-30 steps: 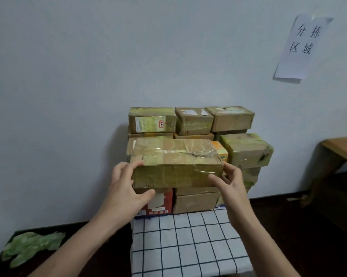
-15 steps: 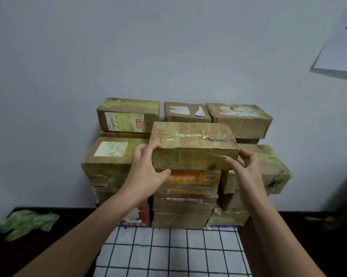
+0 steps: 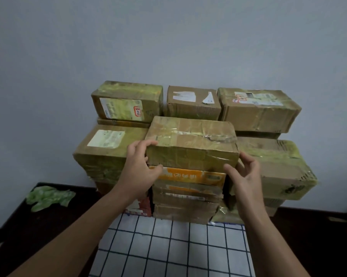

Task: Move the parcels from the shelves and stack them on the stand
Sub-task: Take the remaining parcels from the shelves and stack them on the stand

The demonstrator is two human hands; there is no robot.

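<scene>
Centre: taped brown parcel (image 3: pixel 191 144) flat atop orange parcel (image 3: pixel 188 176), on checked stand (image 3: pixel 168 248).

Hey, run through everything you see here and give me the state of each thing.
Taped parcel: level on the orange box, top tape torn.
Left hand: grips the parcel's left front corner.
Right hand: curled at its right end, grip unclear.
Back middle parcel: closed, label mostly torn off.
Checked cloth: spread flat.
Green wrap: crumpled.
</scene>
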